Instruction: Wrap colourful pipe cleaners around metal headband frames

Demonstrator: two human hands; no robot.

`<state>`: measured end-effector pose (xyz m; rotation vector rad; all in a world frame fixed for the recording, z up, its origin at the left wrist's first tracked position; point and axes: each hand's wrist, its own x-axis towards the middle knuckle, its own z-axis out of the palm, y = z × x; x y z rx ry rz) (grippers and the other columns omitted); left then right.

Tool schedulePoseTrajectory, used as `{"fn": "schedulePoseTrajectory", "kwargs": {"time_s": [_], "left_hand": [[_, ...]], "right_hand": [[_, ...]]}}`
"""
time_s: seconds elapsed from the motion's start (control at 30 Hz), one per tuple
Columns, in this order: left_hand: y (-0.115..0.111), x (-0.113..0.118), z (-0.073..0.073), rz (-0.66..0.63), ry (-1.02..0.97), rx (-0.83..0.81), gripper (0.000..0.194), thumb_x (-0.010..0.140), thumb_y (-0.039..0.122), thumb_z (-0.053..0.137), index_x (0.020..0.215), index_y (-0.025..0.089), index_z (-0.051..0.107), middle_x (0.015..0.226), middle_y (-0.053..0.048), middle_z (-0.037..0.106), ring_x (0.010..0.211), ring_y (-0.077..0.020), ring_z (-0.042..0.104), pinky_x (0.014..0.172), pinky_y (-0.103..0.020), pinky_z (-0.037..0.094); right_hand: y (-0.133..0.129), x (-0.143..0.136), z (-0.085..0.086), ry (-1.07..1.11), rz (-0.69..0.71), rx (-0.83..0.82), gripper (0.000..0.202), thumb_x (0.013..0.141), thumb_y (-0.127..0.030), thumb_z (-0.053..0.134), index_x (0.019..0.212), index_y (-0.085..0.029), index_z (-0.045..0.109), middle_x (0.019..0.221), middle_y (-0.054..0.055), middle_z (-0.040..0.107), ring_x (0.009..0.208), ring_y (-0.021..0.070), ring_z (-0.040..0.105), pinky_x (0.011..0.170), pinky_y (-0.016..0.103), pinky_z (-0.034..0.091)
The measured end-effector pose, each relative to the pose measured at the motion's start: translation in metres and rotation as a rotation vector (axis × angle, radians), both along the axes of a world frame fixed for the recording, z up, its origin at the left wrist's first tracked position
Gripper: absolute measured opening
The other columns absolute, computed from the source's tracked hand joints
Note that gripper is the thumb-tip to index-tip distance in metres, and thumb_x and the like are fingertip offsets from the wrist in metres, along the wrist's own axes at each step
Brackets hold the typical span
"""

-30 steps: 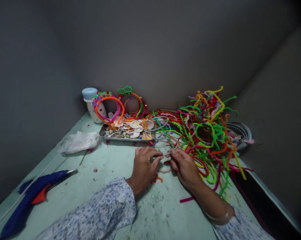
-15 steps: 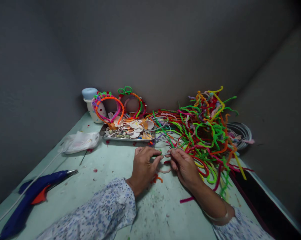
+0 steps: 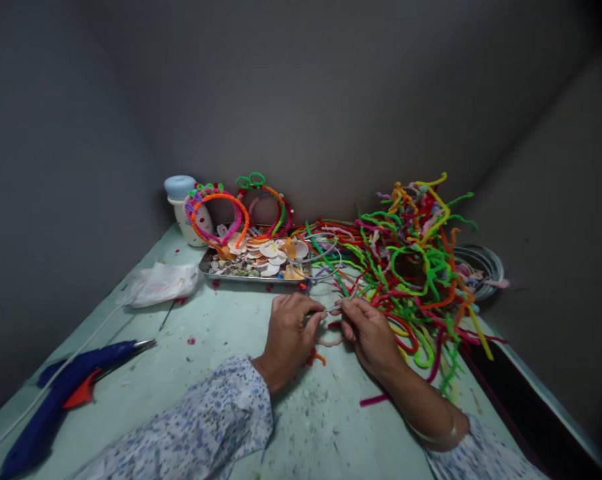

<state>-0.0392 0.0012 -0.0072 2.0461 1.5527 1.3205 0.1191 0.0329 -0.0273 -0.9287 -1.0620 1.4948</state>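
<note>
A thin grey wire [image 3: 333, 309] spans the small gap between my two hands, over the middle of the table. My left hand [image 3: 291, 333] pinches its left end between thumb and forefinger. On the other side my right hand [image 3: 371, 332] is closed on the same wire, fingertips near those of the left. Below the fingers lies a pale pink fuzzy piece [image 3: 331, 343], with a short orange pipe cleaner [image 3: 319, 358] beside my left hand. Whatever the curled fingers cover is hidden.
Behind stand a metal tray [image 3: 251, 279] of shells, decorated headbands [image 3: 249, 220] and a blue-lidded jar [image 3: 193, 220]. Tangled pipe cleaners [image 3: 411, 267] fill the right, near coiled wire [image 3: 495, 267]. At left lie a plastic bag [image 3: 165, 283] and a blue glue gun [image 3: 55, 400] with its cord.
A small green tip showing at my left fingertips is no longer visible. Both hands otherwise keep nearly the same place and grip.
</note>
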Motion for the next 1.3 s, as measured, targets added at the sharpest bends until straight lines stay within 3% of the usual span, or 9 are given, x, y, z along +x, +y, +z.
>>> {"fn": "schedulePoseTrajectory", "kwargs": {"time_s": [0.33, 0.67, 1.03, 1.3], "left_hand": [[-0.0018, 0.0022, 0.0018, -0.028, 0.094, -0.088, 0.009, 0.091, 0.023, 0.056, 0.086, 0.019, 0.063, 0.086, -0.002, 0.063, 0.088, -0.019, 0.056, 0.086, -0.036, 0.036], [0.0004, 0.0017, -0.0028, -0.006, 0.071, -0.075, 0.006, 0.09, 0.021, 0.056, 0.09, 0.02, 0.062, 0.089, -0.002, 0.063, 0.09, -0.0187, 0.055, 0.086, -0.035, 0.036], [-0.0006, 0.0021, 0.0027, -0.057, 0.131, -0.155, 0.013, 0.092, 0.021, 0.05, 0.085, 0.019, 0.061, 0.088, -0.003, 0.063, 0.089, -0.0197, 0.055, 0.086, -0.037, 0.035], [0.0022, 0.0001, 0.0029, -0.114, 0.046, -0.231, 0.017, 0.093, 0.025, 0.046, 0.086, 0.021, 0.061, 0.088, -0.002, 0.063, 0.088, -0.0196, 0.055, 0.083, -0.035, 0.037]], "right_hand": [[-0.0014, -0.0003, 0.0024, 0.016, -0.004, 0.002, 0.03, 0.078, -0.046, 0.071, 0.077, -0.017, 0.065, 0.045, -0.005, 0.051, 0.041, 0.0057, 0.039, 0.042, 0.017, 0.029], [-0.0001, -0.0009, 0.0031, 0.031, -0.028, 0.002, 0.029, 0.08, -0.045, 0.07, 0.072, -0.017, 0.063, 0.044, -0.006, 0.049, 0.04, 0.0056, 0.037, 0.041, 0.017, 0.028], [0.0002, -0.0003, -0.0001, 0.015, -0.023, 0.009, 0.028, 0.081, -0.044, 0.07, 0.073, -0.018, 0.062, 0.044, -0.006, 0.049, 0.04, 0.0058, 0.037, 0.041, 0.017, 0.028], [-0.0002, 0.0003, 0.0003, 0.008, -0.042, 0.023, 0.027, 0.08, -0.044, 0.07, 0.075, -0.018, 0.062, 0.044, -0.007, 0.048, 0.04, 0.0061, 0.036, 0.039, 0.017, 0.027]]}}
